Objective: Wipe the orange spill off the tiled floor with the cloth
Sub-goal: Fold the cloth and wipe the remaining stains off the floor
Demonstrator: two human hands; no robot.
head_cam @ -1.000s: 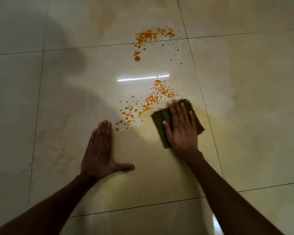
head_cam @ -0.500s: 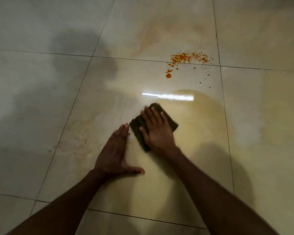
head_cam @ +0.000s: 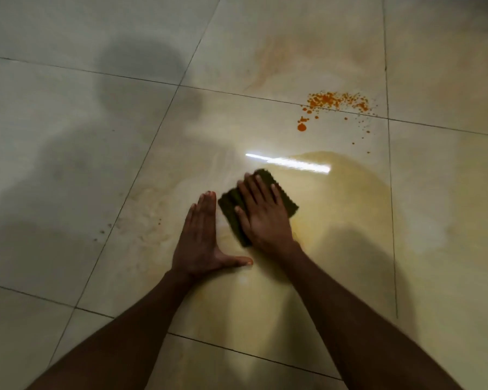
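A dark green cloth [head_cam: 230, 206] lies flat on the glossy tiled floor [head_cam: 68, 164]. My right hand [head_cam: 262, 215] presses down on the cloth with fingers spread. Just left of the cloth, my left hand [head_cam: 202, 240] rests flat on the tile, fingers together and thumb out, holding nothing. A patch of orange spill [head_cam: 335, 102] with scattered drops sits on the grout line far to the upper right, apart from the cloth. A pale yellow wet smear [head_cam: 350, 192] spreads around and right of the cloth. A few tiny orange specks [head_cam: 158, 220] lie left of my left hand.
Grout lines cross the floor. A bright streak of reflected light [head_cam: 288, 163] lies just beyond the cloth. My shadow darkens the tiles at the left.
My right hand has swept the cloth leftward across the nearer orange drops, which are gone, leaving a yellow smear. The cloth now sits next to my left hand. The view has shifted left.
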